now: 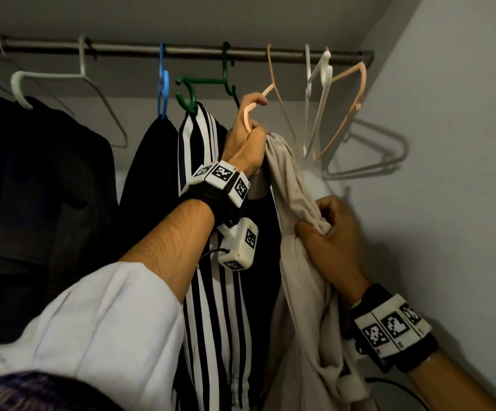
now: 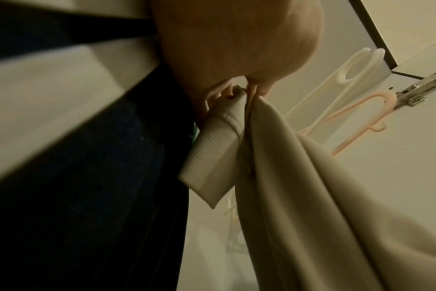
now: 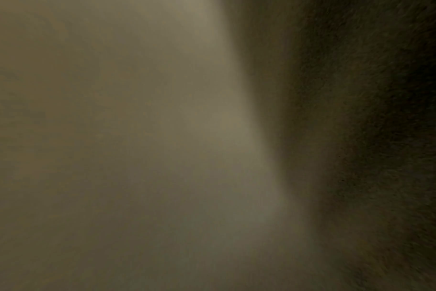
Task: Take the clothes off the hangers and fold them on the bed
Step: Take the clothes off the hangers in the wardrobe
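Counting along the closet rail (image 1: 181,51), I make out seven plastic hangers hooked over it: one pale grey (image 1: 48,77), one blue (image 1: 163,84), one green (image 1: 208,81), two white (image 1: 317,81) and two pink. Three carry clothes: a dark garment (image 1: 42,173) at far left, a black one (image 1: 149,167) under the blue hanger, and black trousers with white stripes (image 1: 211,292) on the green one. A beige garment (image 1: 303,262) hangs from the nearer pink hanger (image 1: 251,109), between the striped trousers and the right wall (image 1: 463,143).

My left hand (image 1: 243,143) has its fingers wrapped round that pink hanger's shoulder, pressed against the striped trousers. My right hand (image 1: 329,235) grips a bunch of the beige cloth lower down. The right wrist view shows only blurred cloth.

The striped trousers crowd the left side; the wall closes the right, with the empty white and pink hangers (image 1: 347,114) dangling between.
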`<state>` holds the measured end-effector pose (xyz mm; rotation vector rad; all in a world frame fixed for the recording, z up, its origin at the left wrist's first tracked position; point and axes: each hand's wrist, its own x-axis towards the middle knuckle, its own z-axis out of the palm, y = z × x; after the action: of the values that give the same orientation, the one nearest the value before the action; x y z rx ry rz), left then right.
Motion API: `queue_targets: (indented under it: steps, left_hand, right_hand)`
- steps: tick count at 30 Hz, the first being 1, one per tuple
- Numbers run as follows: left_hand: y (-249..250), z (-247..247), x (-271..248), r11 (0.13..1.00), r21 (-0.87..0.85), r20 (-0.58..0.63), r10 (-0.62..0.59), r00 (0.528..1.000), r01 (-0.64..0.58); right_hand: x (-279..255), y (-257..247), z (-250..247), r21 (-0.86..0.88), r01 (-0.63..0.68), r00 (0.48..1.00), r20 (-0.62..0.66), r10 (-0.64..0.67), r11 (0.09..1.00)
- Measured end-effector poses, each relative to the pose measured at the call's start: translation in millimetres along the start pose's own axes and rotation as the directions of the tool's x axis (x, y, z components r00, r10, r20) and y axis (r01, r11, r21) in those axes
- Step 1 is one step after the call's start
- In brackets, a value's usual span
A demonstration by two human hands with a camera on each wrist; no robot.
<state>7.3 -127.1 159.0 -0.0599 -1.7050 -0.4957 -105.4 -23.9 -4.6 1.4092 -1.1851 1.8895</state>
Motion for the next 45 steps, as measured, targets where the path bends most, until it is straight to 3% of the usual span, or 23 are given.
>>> queue_targets:
  steps: [5,8,12,14,17,28,32,38,45]
  left_hand:
    - [-1,0,1,1.000,-0.011,-0.023,0.028,0.999,-0.028]
    - [1,-3,-1,1.000,-0.012,-0.023,0.025,0.999,-0.025]
    - [2,-5,0,0.999,-0.012,-0.026,0.033,0.999,-0.034]
    - [1,-6,0,1.000,0.001,-0.014,0.029,0.999,-0.029]
    - [-2,-5,1,1.000,0.010,0.013,-0.006,1.000,0.005]
    - [-3,-4,2,1.000,-0.012,-0.003,0.022,1.000,-0.022]
    - [2,1,1,1.000,-0.029,-0.005,0.007,1.000,-0.008]
    - [6,0,1,0.998,-0.036,-0.030,0.047,0.998,-0.049]
    - [6,-7,2,0.999,0.044,-0.029,-0.018,0.999,0.019]
  right_hand:
    - [38,-5,7,-0.057,0.118,0.992,0.043,-0.116,0.991]
    - [66,-5,14,-0.101,0.122,0.992,0.040,-0.118,0.987]
    - [82,-16,19,-0.024,-0.073,0.997,-0.008,0.072,0.997]
    - [86,-20,24,-0.057,-0.177,0.983,0.036,0.179,0.983]
    - [86,-14,33,-0.171,-0.148,0.969,0.174,0.178,0.974]
    - [35,-8,19,0.027,0.088,0.991,0.098,-0.090,0.996]
    - [15,-11,13,0.103,0.080,0.996,0.039,-0.084,0.991]
    - [-13,-7,3,0.139,0.035,0.998,0.049,-0.042,0.990]
    - [-41,4,-6,0.231,-0.013,0.998,0.058,0.000,0.973]
